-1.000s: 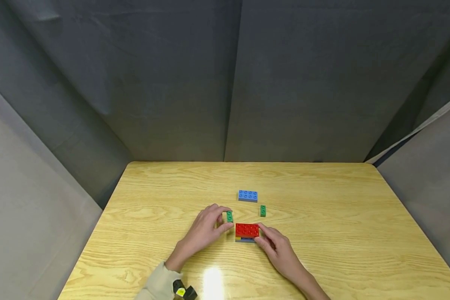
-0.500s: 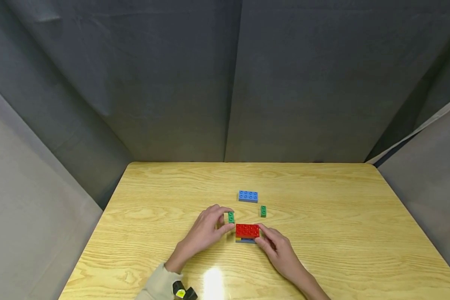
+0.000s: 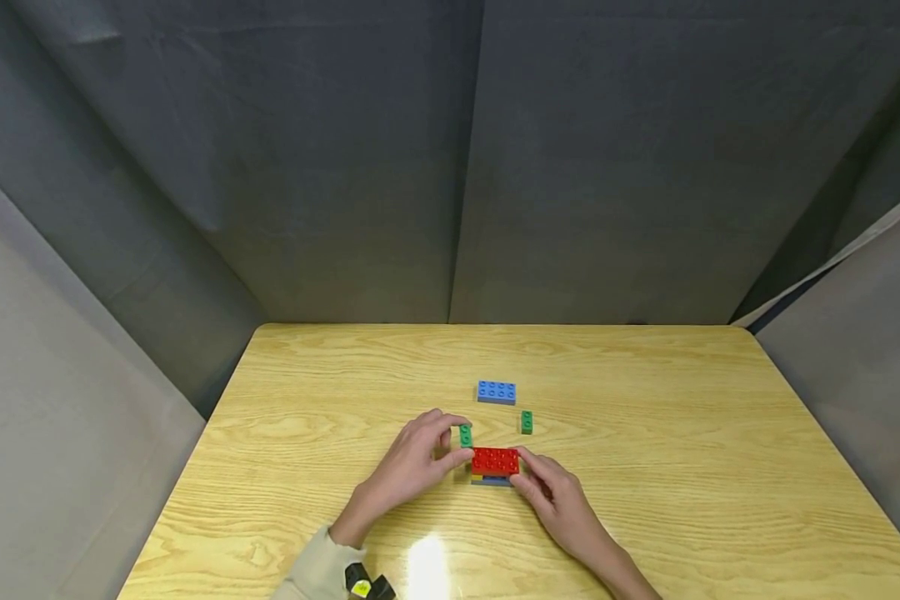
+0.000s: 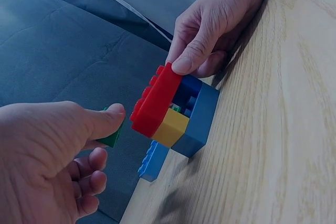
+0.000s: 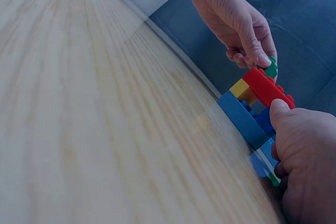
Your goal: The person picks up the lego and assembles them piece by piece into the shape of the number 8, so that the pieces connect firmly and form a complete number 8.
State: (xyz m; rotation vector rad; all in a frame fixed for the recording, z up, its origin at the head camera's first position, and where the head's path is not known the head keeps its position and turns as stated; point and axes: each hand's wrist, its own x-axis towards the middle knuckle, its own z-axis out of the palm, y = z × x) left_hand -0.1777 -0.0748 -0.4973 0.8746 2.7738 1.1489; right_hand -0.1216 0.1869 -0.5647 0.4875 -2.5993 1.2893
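Note:
Between thumb and forefinger my left hand (image 3: 412,463) pinches a small green two-stud brick (image 3: 466,436), held up near the left end of a brick stack. On top of that stack is a red eight-stud brick (image 3: 495,461). In the left wrist view a yellow brick (image 4: 171,128) and a dark blue brick (image 4: 191,83) stand under the red one, on a wide blue brick (image 4: 201,121) that rests on the table. My right hand (image 3: 558,506) grips the stack's right end, thumb on the near side. Its other fingers are partly hidden behind the bricks.
Behind the stack a blue eight-stud brick (image 3: 497,392) lies on the wooden table (image 3: 330,375). A second green two-stud brick (image 3: 527,422) lies between it and the stack, toward the right. Grey curtains (image 3: 345,167) enclose the table's back and sides.
My left hand has shifted slightly right with the green brick, closer to the red brick's left end. The right hand and the stack stay about where they were.

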